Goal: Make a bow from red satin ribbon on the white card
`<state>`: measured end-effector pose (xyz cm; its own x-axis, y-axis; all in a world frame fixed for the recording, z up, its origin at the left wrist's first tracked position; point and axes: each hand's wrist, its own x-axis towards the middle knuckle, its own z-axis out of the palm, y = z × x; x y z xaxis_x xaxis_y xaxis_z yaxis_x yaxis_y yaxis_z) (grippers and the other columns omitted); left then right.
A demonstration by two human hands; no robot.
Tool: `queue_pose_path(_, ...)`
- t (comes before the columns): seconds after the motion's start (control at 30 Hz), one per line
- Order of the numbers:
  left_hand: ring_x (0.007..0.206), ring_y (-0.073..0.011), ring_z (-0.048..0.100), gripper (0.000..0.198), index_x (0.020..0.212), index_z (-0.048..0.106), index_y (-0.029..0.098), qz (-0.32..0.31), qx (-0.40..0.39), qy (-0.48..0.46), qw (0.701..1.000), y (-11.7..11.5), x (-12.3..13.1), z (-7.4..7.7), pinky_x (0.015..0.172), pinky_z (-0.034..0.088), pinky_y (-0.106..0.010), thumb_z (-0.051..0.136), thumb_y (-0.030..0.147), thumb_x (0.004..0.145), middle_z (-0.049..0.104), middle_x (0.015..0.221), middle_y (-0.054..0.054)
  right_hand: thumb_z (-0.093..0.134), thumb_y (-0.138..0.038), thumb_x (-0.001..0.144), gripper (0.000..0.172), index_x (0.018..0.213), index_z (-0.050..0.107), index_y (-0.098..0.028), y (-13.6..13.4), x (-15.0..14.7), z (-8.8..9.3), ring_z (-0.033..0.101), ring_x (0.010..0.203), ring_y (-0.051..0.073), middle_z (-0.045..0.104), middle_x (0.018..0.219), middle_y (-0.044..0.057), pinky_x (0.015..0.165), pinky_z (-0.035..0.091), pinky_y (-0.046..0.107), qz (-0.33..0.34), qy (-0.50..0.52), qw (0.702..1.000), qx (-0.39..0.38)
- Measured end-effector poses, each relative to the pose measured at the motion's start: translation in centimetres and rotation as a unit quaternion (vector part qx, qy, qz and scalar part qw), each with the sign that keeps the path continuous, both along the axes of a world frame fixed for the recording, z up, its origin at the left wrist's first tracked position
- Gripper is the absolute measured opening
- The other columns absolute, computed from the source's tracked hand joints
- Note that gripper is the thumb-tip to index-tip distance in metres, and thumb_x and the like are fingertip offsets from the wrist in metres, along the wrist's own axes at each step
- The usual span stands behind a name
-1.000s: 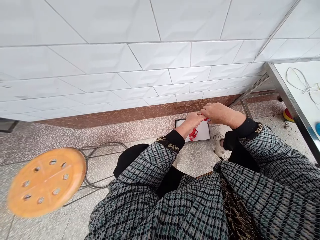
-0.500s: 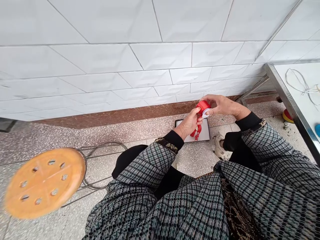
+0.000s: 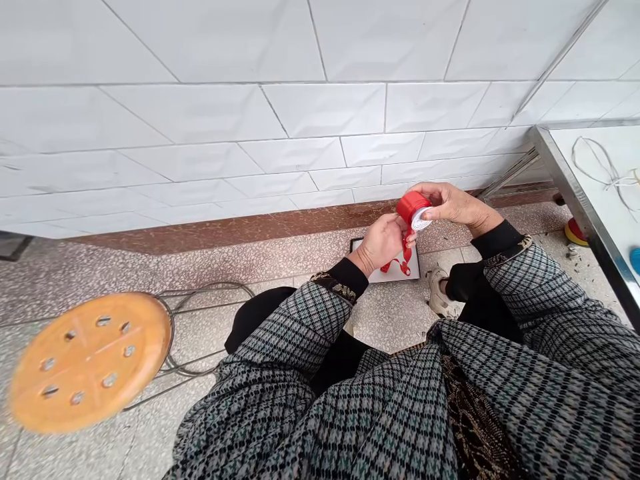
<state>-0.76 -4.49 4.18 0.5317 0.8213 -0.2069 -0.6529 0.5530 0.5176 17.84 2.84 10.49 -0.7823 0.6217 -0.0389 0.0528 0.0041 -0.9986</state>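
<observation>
My right hand is closed round a spool of red ribbon, held up in front of the tiled wall. My left hand is closed on the loose red ribbon end, which dangles in curls below the spool. Both hands hover above a flat white board with a dark rim lying on the floor. My sleeves are grey checked cloth with dark cuffs.
A round orange stool seat on a wire frame stands at the left. A metal-edged white table with thin cord on it runs along the right. A shoe rests on the speckled floor beside the board.
Both hands have risen from just over the board. The red spool has come into view in my right hand, and the ribbon end now hangs from my left hand.
</observation>
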Motion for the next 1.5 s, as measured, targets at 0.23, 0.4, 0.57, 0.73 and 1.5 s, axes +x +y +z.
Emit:
queue_pose_path(0.23, 0.063, -0.0127, 0.058, 0.019, 0.084, 0.07, 0.012, -0.003, 0.066, 0.088, 0.994, 0.7, -0.5, -0.8, 0.068, 0.049, -0.03, 0.081, 0.024, 0.074, 0.063, 0.068, -0.002, 0.09, -0.037, 0.074, 0.046, 0.112, 0.072, -0.017, -0.3, 1.0, 1.3, 0.065, 0.089, 0.016, 0.073, 0.102, 0.005, 0.081, 0.052, 0.029, -0.014, -0.079, 0.996, 0.035)
queue_pose_path(0.4, 0.06, -0.0113, 0.058, 0.018, 0.08, 0.069, 0.013, -0.028, 0.082, 0.175, 0.981, 1.0, -0.9, -0.8, 0.064, 0.046, -0.028, 0.08, 0.024, 0.072, 0.064, 0.067, -0.002, 0.086, -0.04, 0.075, 0.046, 0.113, 0.074, -0.018, -0.9, 1.1, 2.6, 0.064, 0.091, 0.019, 0.074, 0.103, 0.006, 0.083, 0.05, 0.033, -0.005, -0.197, 0.971, 0.135)
queue_pose_path(0.57, 0.052, -0.007, 0.048, 0.015, 0.075, 0.065, 0.014, -0.062, 0.088, 0.216, 0.97, 1.0, -0.9, -0.8, 0.055, 0.038, -0.024, 0.077, 0.019, 0.069, 0.055, 0.061, 0.002, 0.08, -0.038, 0.079, 0.04, 0.113, 0.074, -0.018, -1.0, 0.8, 3.0, 0.06, 0.082, 0.018, 0.073, 0.094, 0.004, 0.077, 0.045, 0.032, 0.029, -0.274, 0.939, 0.204)
queue_pose_path(0.73, 0.044, -0.0014, 0.024, 0.023, 0.07, 0.056, 0.017, -0.061, 0.048, 0.23, 0.97, 0.9, -0.6, -0.6, 0.047, 0.014, -0.021, 0.079, 0.018, 0.067, 0.038, 0.057, 0.008, 0.083, -0.035, 0.074, 0.038, 0.109, 0.076, -0.022, -1.1, 0.7, 2.7, 0.059, 0.075, 0.018, 0.072, 0.085, 0.002, 0.071, 0.041, 0.03, 0.023, -0.311, 0.924, 0.22)
queue_pose_path(1.5, 0.093, -0.0171, 0.059, 0.023, 0.073, 0.056, 0.02, 0.259, 0.371, 0.246, 0.857, 7.7, 2.7, 18.5, 0.071, 0.045, -0.023, 0.076, 0.011, 0.077, 0.051, 0.075, 0.0, 0.083, -0.035, 0.086, 0.026, 0.097, 0.075, -0.013, -3.8, -4.9, 30.5, 0.056, 0.059, 0.01, 0.05, 0.058, -0.005, 0.055, 0.029, 0.023, -0.009, -0.607, 0.557, 0.567)
